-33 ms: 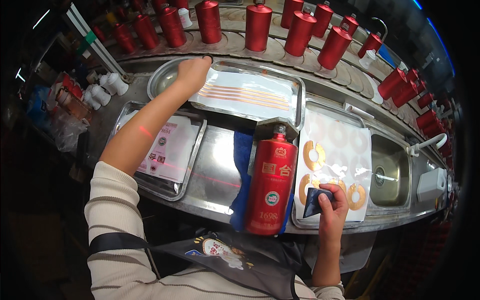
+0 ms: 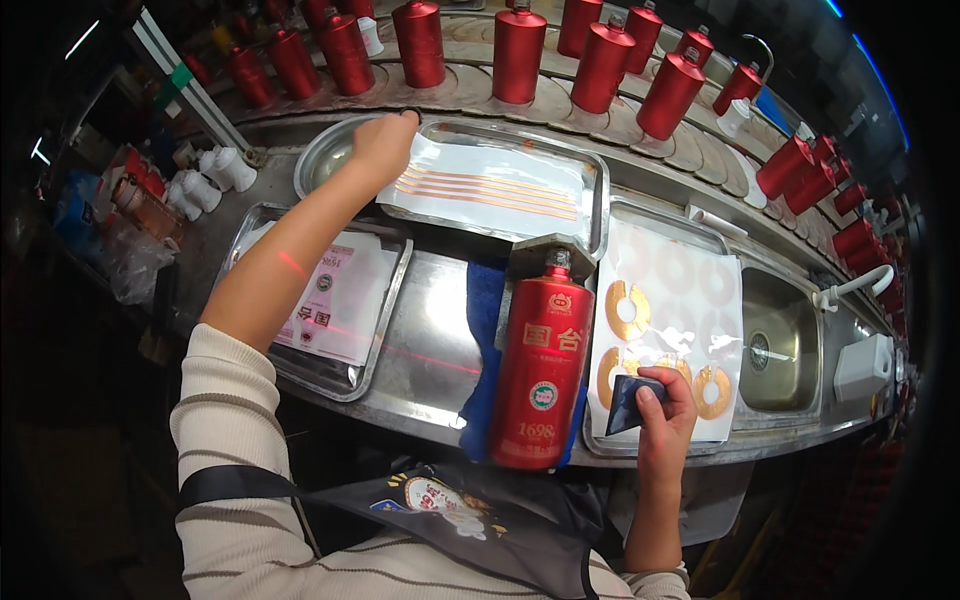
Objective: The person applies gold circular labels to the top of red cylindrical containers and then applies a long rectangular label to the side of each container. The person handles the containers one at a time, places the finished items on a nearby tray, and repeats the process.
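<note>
My left hand (image 2: 384,148) is curled closed over the left end of a steel tray (image 2: 600,178), beside a round metal bowl (image 2: 322,160). A small dark thing shows at its fingertips, too little to make out. In that tray lies a white sheet (image 2: 500,163) with several thin copper-coloured strips. My right hand (image 2: 664,408) grips a dark flat scraper (image 2: 626,402) above a sheet of gold ring-shaped labels (image 2: 628,308). Between my arms a red bottle (image 2: 540,400) lies on a blue cloth (image 2: 482,340), its neck at a metal rest (image 2: 528,262).
Left of the bottle, a tray (image 2: 385,345) holds printed label sheets (image 2: 340,290). A sink (image 2: 780,340) with a white faucet (image 2: 855,290) is at right. Red bottles (image 2: 519,55) stand on the conveyor (image 2: 470,90) behind. White caps (image 2: 225,168) sit at far left.
</note>
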### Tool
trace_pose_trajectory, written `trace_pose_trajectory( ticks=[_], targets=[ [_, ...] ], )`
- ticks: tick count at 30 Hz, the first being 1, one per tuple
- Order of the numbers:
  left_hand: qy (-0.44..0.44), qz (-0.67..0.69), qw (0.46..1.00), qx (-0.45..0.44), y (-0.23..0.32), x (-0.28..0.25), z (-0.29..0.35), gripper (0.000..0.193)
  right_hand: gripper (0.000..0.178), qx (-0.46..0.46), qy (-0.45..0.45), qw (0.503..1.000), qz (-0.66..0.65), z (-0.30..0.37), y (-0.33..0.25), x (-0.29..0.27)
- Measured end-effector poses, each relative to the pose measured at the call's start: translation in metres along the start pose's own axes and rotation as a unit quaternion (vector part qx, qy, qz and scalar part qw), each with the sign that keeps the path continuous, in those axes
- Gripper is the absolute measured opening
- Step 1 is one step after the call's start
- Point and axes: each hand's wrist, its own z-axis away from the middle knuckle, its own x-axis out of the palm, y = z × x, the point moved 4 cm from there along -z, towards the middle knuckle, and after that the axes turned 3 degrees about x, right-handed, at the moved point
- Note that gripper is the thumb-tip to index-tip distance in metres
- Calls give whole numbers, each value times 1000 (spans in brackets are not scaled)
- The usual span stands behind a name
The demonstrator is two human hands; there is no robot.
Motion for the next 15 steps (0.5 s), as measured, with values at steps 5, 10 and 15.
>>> trace_pose_trajectory(
  ticks=[5, 10, 15],
  targets=[
    [-27, 49, 997, -56, -16, 1, 0, 21, 22, 0, -3, 1000, -9, 1, 0, -1],
    [-37, 14, 998, -54, -11, -7, 0, 24, 22, -5, -11, 1000, -13, 0, 2, -1],
    [-37, -62, 997, 40, 3, -7, 3, 25, 22, -5, -33, 999, -12, -3, -4, 6]
  ],
)
